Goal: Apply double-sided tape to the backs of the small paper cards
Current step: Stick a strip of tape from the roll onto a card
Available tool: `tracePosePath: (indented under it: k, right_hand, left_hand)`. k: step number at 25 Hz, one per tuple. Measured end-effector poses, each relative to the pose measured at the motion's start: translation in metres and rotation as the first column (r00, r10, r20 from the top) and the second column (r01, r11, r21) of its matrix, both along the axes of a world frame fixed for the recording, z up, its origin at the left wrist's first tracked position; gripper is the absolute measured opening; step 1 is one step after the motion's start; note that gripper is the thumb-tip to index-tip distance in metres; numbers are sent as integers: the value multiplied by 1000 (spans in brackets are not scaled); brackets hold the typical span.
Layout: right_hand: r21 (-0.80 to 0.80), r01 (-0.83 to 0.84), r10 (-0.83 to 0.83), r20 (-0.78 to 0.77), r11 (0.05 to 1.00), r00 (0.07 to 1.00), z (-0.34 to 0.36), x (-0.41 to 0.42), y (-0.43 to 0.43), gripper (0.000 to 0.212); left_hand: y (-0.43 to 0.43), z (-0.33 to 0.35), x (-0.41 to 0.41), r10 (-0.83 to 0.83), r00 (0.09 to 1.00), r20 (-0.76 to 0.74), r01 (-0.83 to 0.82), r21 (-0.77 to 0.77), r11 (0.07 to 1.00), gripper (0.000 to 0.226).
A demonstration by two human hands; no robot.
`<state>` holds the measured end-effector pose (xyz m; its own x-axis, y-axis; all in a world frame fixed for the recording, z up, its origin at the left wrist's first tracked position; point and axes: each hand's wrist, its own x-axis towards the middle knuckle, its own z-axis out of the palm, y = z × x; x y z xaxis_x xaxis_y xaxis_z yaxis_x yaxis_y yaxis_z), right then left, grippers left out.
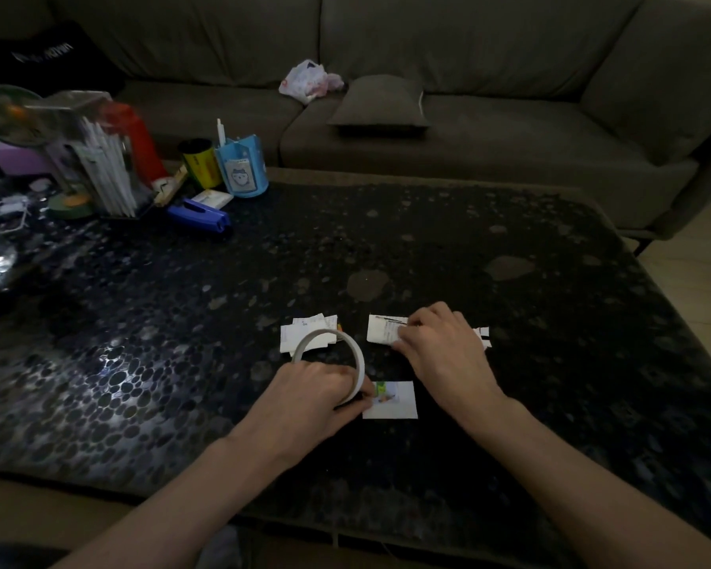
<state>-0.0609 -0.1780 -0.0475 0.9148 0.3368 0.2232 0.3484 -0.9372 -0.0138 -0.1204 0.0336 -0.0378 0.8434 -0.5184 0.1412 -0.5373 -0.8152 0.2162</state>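
head view: dim room. dark, glossy pebble-patterned table [468, 240], grey sofa [510, 129] behind it with a cushion [380, 102] and a plastic bag [304, 80]. desk clutter at the table's far left, including a blue stapler [200, 215]. left hand [317, 388] grips the tape roll [360, 363], touching a picture card [399, 404]. right hand [440, 342] pinches a white card [380, 328] lying on the table. a pile of cards [304, 334] lies beside, behind the roll.
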Motion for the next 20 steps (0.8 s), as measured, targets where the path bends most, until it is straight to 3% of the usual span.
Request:
tracePosePath:
  k: [7, 12, 14, 17, 20]
  right_hand:
    - [-205, -118, 120, 0, 972, 993, 4, -6, 0, 38]
    - [-145, -118, 128, 66, 982, 990, 19, -15, 0, 27]
    - [-65, -143, 152, 145, 987, 978, 24, -19, -3, 25]
    - [6, -263, 252, 261, 965, 932, 21, -28, -3, 19]
    - [12, -358, 333, 337, 934, 880, 19, -36, -5, 16]
  left_hand:
    - [-1, 0, -1, 33, 999, -26, -35, -110, 993, 20]
    - [1, -3, -2, 124, 992, -17, -124, -277, 953, 18]
    - [0, -1, 1, 231, 970, -75, -241, -419, 876, 16]
    - [-4, 5, 8, 320, 912, -256, -409, -618, 671, 22]
    - [-6, 9, 15, 283, 850, -443, -524, -662, 536, 29]
